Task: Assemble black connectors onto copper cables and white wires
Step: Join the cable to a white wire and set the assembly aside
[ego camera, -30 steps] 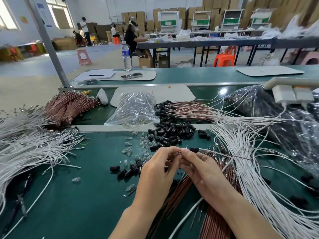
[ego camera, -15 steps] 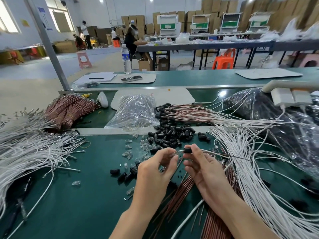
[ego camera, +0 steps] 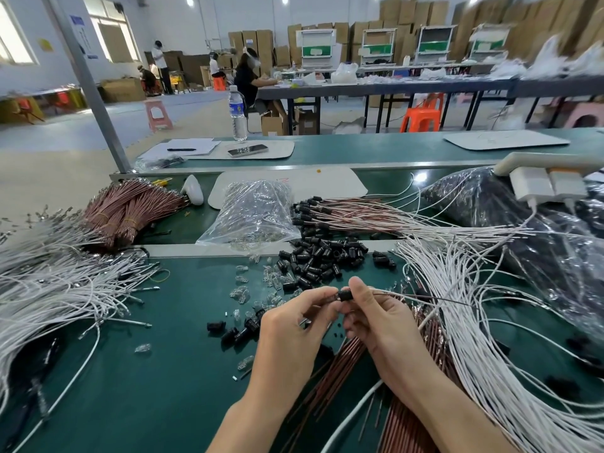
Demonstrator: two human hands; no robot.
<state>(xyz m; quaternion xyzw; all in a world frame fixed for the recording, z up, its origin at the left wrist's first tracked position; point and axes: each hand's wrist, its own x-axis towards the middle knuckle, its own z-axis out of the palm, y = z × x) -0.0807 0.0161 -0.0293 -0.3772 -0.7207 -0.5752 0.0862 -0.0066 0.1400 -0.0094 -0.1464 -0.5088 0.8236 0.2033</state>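
On the table (ego camera: 147, 387), near its front middle: left hand (ego camera: 287, 338) and right hand (ego camera: 382, 328) side by side, joined at the fingertips on one connector (ego camera: 345, 295) between them. Just behind the hands, a heap of connectors (ego camera: 322, 256); left of that heap, small loose parts (ego camera: 240, 294) scattered. Behind the heap and a little left, a bag (ego camera: 255, 210); right of it, a fan of capped cables (ego camera: 376, 212). Far left, a pile of wires (ego camera: 55, 289), with bundles of cables (ego camera: 130, 207) behind it. Right of the hands, a spread of wires (ego camera: 483, 322); under the right forearm, loose cables (ego camera: 405, 426). Far back on another table (ego camera: 376, 148), a bottle (ego camera: 237, 112) just behind a phone (ego camera: 247, 150).
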